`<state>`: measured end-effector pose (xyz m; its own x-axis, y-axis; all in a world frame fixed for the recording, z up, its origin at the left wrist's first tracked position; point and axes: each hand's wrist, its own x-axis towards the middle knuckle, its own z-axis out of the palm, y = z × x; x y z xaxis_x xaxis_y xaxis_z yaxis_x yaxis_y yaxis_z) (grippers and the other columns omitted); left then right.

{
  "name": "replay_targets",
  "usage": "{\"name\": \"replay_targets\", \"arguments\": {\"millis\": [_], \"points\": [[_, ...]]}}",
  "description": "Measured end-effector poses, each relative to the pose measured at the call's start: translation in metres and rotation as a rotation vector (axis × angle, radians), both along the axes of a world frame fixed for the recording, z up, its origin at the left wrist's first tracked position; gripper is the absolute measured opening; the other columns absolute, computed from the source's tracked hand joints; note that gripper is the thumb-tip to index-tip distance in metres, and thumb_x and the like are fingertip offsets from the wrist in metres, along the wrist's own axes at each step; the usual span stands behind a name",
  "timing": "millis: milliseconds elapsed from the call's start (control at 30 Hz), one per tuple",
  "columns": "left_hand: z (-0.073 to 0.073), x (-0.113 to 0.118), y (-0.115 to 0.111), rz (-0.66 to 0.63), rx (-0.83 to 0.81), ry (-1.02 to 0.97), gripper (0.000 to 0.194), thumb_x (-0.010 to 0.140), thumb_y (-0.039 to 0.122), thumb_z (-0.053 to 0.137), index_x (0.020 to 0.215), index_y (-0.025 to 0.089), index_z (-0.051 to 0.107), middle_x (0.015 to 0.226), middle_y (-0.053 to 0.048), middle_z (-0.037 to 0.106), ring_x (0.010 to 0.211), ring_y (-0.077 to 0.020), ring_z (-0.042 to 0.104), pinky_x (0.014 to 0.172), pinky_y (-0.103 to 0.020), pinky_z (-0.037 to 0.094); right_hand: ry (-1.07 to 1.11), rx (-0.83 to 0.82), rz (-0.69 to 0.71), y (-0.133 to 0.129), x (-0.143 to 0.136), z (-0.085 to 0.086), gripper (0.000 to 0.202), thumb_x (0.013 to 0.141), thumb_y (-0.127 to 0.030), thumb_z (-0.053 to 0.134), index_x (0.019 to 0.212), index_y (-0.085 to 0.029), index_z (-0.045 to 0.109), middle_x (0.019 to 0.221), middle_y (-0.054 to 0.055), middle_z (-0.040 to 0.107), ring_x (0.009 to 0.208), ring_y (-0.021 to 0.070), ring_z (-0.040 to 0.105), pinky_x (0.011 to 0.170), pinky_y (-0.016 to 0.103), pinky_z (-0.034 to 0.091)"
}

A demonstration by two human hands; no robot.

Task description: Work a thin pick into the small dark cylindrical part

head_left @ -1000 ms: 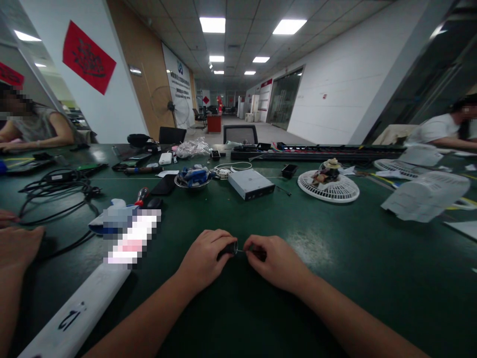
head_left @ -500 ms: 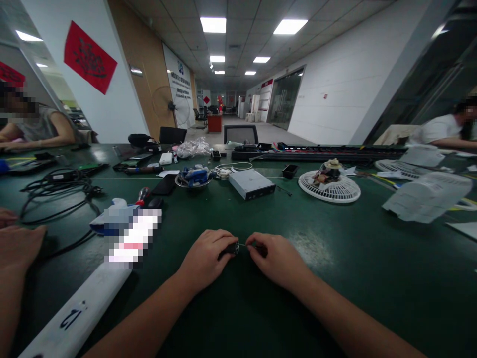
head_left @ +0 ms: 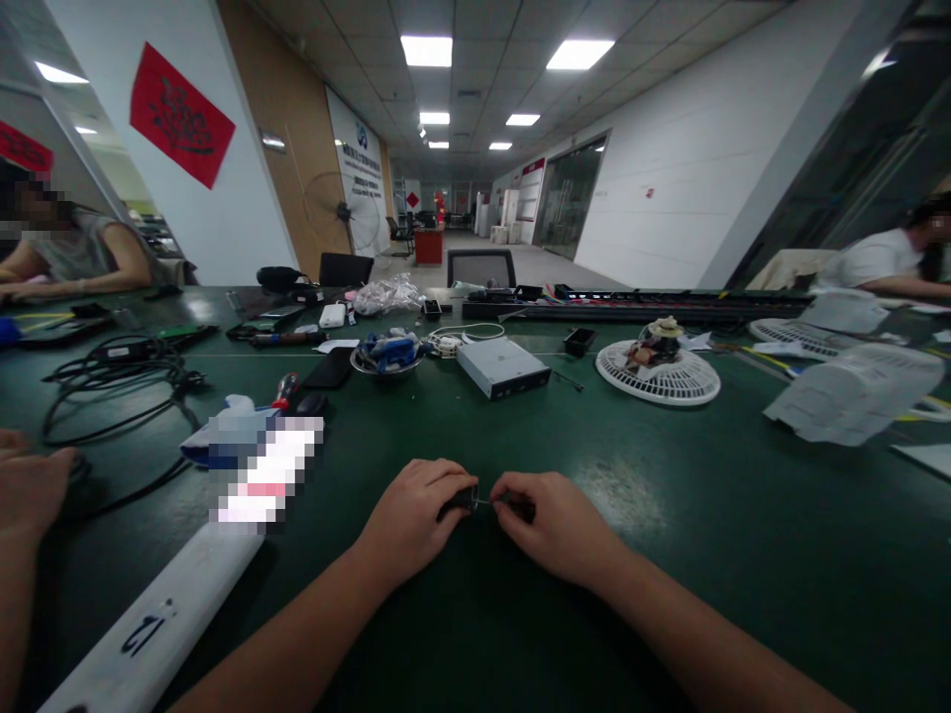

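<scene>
My left hand (head_left: pixel 420 510) is closed round a small black part (head_left: pixel 462 501) with a bright, metallic-looking end facing right. Opposite it, my right hand (head_left: pixel 554 520) pinches a thin metal-shafted tool (head_left: pixel 482 500) with what looks like a dark handle, mostly hidden by the fingers. The shaft's tip meets the end of the black part; whether it goes inside is too small to tell. Both hands are low over the green table (head_left: pixel 475 614). Beyond them lies a silver optical drive (head_left: pixel 501 366) with a black front.
A long white panel (head_left: pixel 149 624) lies at left, beside a co-worker's hand (head_left: pixel 34 485). Farther back are black cables (head_left: pixel 119 381), a screwdriver with a red handle (head_left: pixel 284 389), a bowl of blue items (head_left: pixel 386 355), a white fan grille (head_left: pixel 658 376) and white plastic housings (head_left: pixel 854 396).
My hands stay nearly in place, with the shaft and the black part shifted slightly downward. The co-worker's hand at left has drawn a little leftward.
</scene>
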<state>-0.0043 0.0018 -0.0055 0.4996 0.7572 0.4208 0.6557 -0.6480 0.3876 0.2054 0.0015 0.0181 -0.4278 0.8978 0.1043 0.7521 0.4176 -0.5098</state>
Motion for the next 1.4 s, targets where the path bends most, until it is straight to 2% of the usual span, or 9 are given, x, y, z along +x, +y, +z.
{"name": "replay_targets", "arguments": {"millis": [167, 300, 433, 567, 733, 900, 1100, 1267, 1400], "points": [[0.0004, 0.0004, 0.0002, 0.004, -0.013, 0.008, 0.037, 0.081, 0.007, 0.068, 0.114, 0.022, 0.063, 0.112, -0.004, 0.067, 0.101, -0.0221, 0.06, 0.089, -0.04, 0.048, -0.04, 0.027, -0.106, 0.0003, -0.0001, 0.0006, 0.016, 0.084, -0.025, 0.054, 0.087, -0.025, 0.07, 0.07, -0.001, 0.067, 0.06, 0.0141, 0.058, 0.054, 0.026, 0.033], [0.0008, 0.0005, 0.0002, -0.004, -0.021, 0.017, 0.034, 0.082, 0.008, 0.067, 0.112, 0.022, 0.063, 0.111, -0.004, 0.067, 0.102, -0.0216, 0.061, 0.089, -0.039, 0.047, 0.007, -0.028, -0.029, -0.0006, -0.0007, 0.0017, 0.016, 0.084, -0.025, 0.053, 0.083, -0.025, 0.068, 0.066, -0.003, 0.066, 0.058, 0.0123, 0.058, 0.053, 0.024, 0.033], [0.0008, 0.0003, -0.0005, 0.003, -0.021, 0.024, 0.037, 0.081, 0.008, 0.068, 0.115, 0.022, 0.062, 0.114, -0.004, 0.066, 0.104, -0.0217, 0.06, 0.091, -0.04, 0.047, -0.033, 0.022, -0.13, -0.0012, -0.0005, 0.001, 0.016, 0.084, -0.027, 0.053, 0.082, -0.025, 0.069, 0.067, -0.002, 0.066, 0.058, 0.0131, 0.057, 0.054, 0.025, 0.033], [0.0025, 0.0004, -0.001, 0.007, -0.028, 0.038, 0.037, 0.081, 0.007, 0.068, 0.115, 0.022, 0.062, 0.113, -0.003, 0.066, 0.104, -0.0214, 0.06, 0.091, -0.039, 0.047, -0.005, -0.045, -0.035, -0.0015, -0.0009, -0.0004, 0.016, 0.084, -0.026, 0.053, 0.081, -0.024, 0.068, 0.067, -0.002, 0.067, 0.058, 0.0124, 0.058, 0.053, 0.025, 0.033], [0.0048, 0.0009, 0.0002, 0.059, -0.037, 0.032, 0.034, 0.082, 0.008, 0.067, 0.114, 0.021, 0.063, 0.112, -0.004, 0.066, 0.103, -0.0211, 0.06, 0.09, -0.039, 0.047, -0.027, 0.044, -0.145, -0.001, -0.0014, 0.0012, 0.016, 0.085, -0.026, 0.053, 0.084, -0.025, 0.069, 0.07, -0.001, 0.068, 0.061, 0.0134, 0.058, 0.055, 0.026, 0.033], [0.0036, 0.0013, -0.0011, 0.029, -0.04, 0.05, 0.037, 0.081, 0.008, 0.069, 0.115, 0.021, 0.063, 0.113, -0.003, 0.066, 0.103, -0.0211, 0.06, 0.09, -0.038, 0.047, -0.006, -0.029, -0.025, 0.0003, 0.0009, 0.0005, 0.016, 0.085, -0.026, 0.052, 0.082, -0.024, 0.067, 0.067, -0.002, 0.066, 0.059, 0.0121, 0.057, 0.054, 0.024, 0.033], [0.0048, 0.0018, -0.0013, 0.04, -0.047, 0.055, 0.036, 0.082, 0.009, 0.068, 0.115, 0.021, 0.063, 0.113, -0.003, 0.066, 0.103, -0.0208, 0.059, 0.09, -0.038, 0.047, -0.104, 0.061, -0.134, -0.0005, -0.0027, 0.0005, 0.017, 0.087, -0.027, 0.05, 0.087, -0.027, 0.068, 0.075, -0.001, 0.069, 0.063, 0.0142, 0.059, 0.056, 0.026, 0.032], [0.0035, 0.0011, 0.0003, 0.052, -0.043, 0.043, 0.034, 0.082, 0.009, 0.068, 0.114, 0.022, 0.063, 0.112, -0.003, 0.066, 0.102, -0.021, 0.059, 0.089, -0.038, 0.046, -0.091, 0.096, -0.011, -0.0009, -0.0011, 0.0009, 0.015, 0.086, -0.026, 0.052, 0.087, -0.027, 0.068, 0.076, -0.002, 0.069, 0.068, 0.0141, 0.06, 0.059, 0.026, 0.034], [0.0039, 0.0013, 0.0002, 0.05, -0.051, 0.049, 0.034, 0.082, 0.009, 0.068, 0.114, 0.022, 0.063, 0.112, -0.003, 0.066, 0.101, -0.0211, 0.059, 0.088, -0.038, 0.047, -0.116, 0.108, -0.098, 0.0001, 0.0013, 0.001, 0.016, 0.086, -0.026, 0.052, 0.086, -0.026, 0.068, 0.075, -0.001, 0.069, 0.065, 0.0146, 0.059, 0.057, 0.026, 0.033]]}}
